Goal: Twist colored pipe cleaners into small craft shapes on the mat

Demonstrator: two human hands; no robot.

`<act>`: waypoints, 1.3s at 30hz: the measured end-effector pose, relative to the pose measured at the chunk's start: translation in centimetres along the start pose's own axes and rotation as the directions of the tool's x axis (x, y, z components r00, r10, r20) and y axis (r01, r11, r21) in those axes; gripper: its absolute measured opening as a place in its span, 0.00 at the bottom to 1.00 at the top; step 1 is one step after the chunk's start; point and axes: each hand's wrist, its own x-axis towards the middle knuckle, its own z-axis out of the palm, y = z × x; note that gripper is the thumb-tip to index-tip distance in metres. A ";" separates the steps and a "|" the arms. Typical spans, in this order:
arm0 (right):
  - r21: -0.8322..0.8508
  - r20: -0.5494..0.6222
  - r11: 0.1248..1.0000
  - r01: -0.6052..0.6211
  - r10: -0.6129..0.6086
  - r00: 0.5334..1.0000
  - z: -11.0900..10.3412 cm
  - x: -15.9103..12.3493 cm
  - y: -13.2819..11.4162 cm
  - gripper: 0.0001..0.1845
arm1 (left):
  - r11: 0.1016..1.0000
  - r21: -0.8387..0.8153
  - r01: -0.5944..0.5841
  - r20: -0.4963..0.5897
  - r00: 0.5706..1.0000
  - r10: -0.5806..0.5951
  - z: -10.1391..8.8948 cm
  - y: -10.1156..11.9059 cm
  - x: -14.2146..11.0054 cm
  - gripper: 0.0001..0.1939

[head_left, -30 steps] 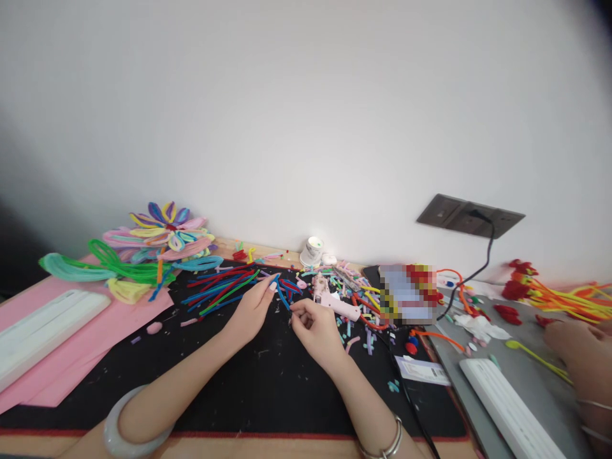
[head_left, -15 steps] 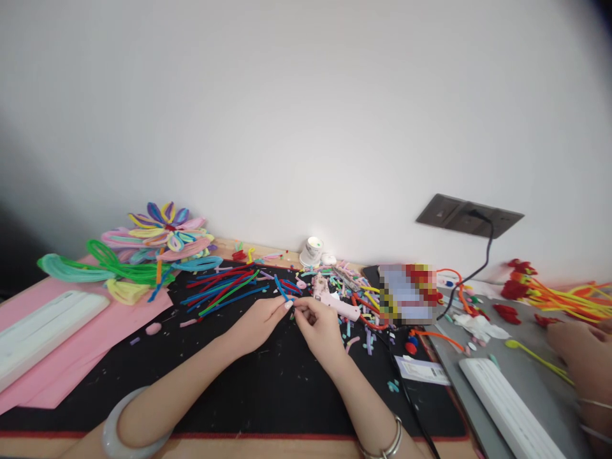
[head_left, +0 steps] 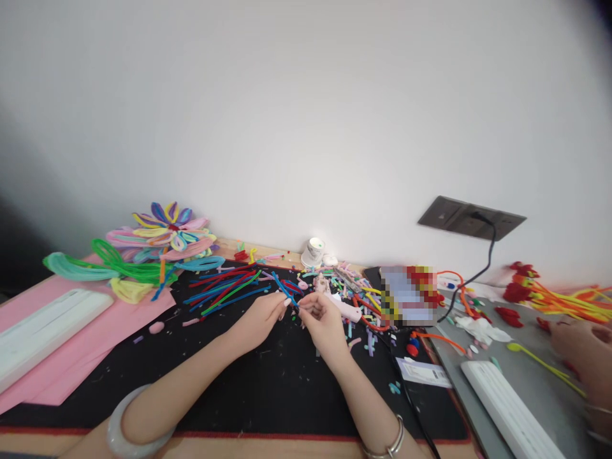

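Observation:
A blue pipe cleaner (head_left: 283,286) runs between my two hands, its far end slanting up and to the left. My left hand (head_left: 264,316) pinches it between thumb and fingers. The fingertips of my right hand (head_left: 321,317) are closed on its near end, just right of the left fingertips. Left of my hands lies a spread of cut pipe cleaners (head_left: 224,290) in blue, red and green on the black mat (head_left: 268,395). Behind my right hand is a pale pink glue gun (head_left: 345,308), partly hidden.
Pipe-cleaner flowers (head_left: 167,229) rest on pink paper (head_left: 100,344) beside a white case (head_left: 55,335) at left. Scraps surround a paper cup (head_left: 313,252). A black cable (head_left: 490,255) hangs from the wall socket (head_left: 471,218). At right, another person's hand (head_left: 581,344) works near red-orange pieces.
My hands have drawn slightly apart, and more of the blue pipe cleaner shows between them. The view has shifted a little.

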 end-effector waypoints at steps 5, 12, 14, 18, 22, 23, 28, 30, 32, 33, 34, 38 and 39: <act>-0.008 0.015 1.000 -0.003 0.003 1.000 0.2 -0.1 -0.2 0.04 | 0.999 -0.031 0.031 -0.005 0.999 -0.032 0.2 0.0 0.1 0.17; -0.589 -0.088 0.796 0.141 -0.237 0.968 -3.6 0.6 -1.2 0.12 | 0.987 -0.086 0.137 -0.243 0.958 -0.154 -0.5 -0.2 0.1 0.17; -0.775 -0.083 0.628 0.072 -0.214 0.973 -5.4 0.6 -1.0 0.17 | 0.984 -0.093 0.152 -0.270 0.947 -0.172 -0.7 -0.4 0.1 0.17; -0.923 -0.107 0.375 -0.084 -0.041 0.993 -7.5 0.1 -0.1 0.21 | 0.983 -0.090 0.162 -0.263 0.948 -0.181 -0.7 -0.5 0.1 0.17; -0.935 -0.082 0.345 -0.082 0.014 0.997 -7.3 -0.2 -0.2 0.22 | 0.983 -0.078 0.169 -0.260 0.948 -0.184 -0.6 -0.6 0.1 0.18; -0.932 -0.053 0.357 -0.055 0.017 0.998 -7.2 -0.2 -0.3 0.22 | 0.983 -0.081 0.167 -0.264 0.947 -0.183 -0.6 -0.6 0.1 0.18; -0.881 0.084 0.463 0.097 -0.048 0.995 -7.8 -1.1 -0.4 0.25 | 0.984 -0.057 0.168 -0.273 0.946 -0.177 -0.8 -0.4 0.1 0.19; -0.830 0.082 0.542 0.134 -0.120 0.989 -8.4 -1.8 -0.4 0.27 | 0.983 -0.043 0.176 -0.273 0.945 -0.181 -0.9 -0.3 0.1 0.19; -0.737 0.048 0.657 0.160 -0.185 0.982 -9.1 -2.7 -0.5 0.28 | 0.983 -0.038 0.178 -0.277 0.944 -0.181 -0.9 -0.2 0.1 0.19; -0.671 0.020 0.723 0.165 -0.204 0.979 -9.5 -3.2 -0.5 0.28 | 0.984 -0.038 0.176 -0.279 0.943 -0.180 -0.9 -0.2 0.1 0.19; -0.590 -0.015 0.793 0.154 -0.201 0.979 -9.9 -3.7 -0.6 0.28 | 0.984 -0.038 0.174 -0.281 0.943 -0.178 -0.9 -0.1 0.1 0.19; -0.141 -0.065 0.990 0.009 -0.018 0.998 -11.9 -5.9 -0.6 0.26 | 0.983 -0.046 0.177 -0.277 0.943 -0.183 -0.9 0.0 0.0 0.19; -0.030 -0.093 0.999 -0.020 0.017 0.995 -12.4 -6.4 -0.6 0.24 | 0.983 -0.051 0.178 -0.272 0.944 -0.185 -0.9 0.0 0.0 0.19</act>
